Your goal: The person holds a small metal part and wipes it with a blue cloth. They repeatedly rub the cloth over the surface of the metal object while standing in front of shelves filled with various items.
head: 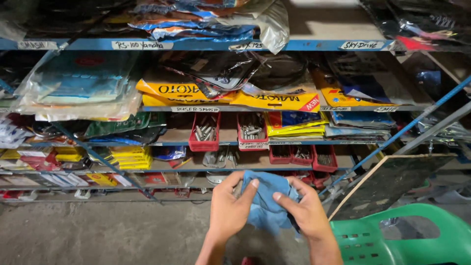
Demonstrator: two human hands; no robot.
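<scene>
Hands hold a blue cloth (pixel 267 201): the left hand (pixel 228 208) and right hand (pixel 306 211) each have a tight grip on it, near a green chair (pixel 392 240) and shelves (pixel 221 169).

Light blue cloth (pixel 267 203), plain, no pattern. Green plastic chair (pixel 407 240), near right, slotted seat. Blue-painted shelf edges (pixel 314 45) with white label strips. Red bins (pixel 205 132) mid shelf, silvery metal parts inside. Yellow packets (pixel 274 100) with black lettering, red corner flash. Yellow-red boxes (pixel 128 157) far left. Grey concrete floor (pixel 98 230). Dark board (pixel 387 184), pale wooden rim.
</scene>
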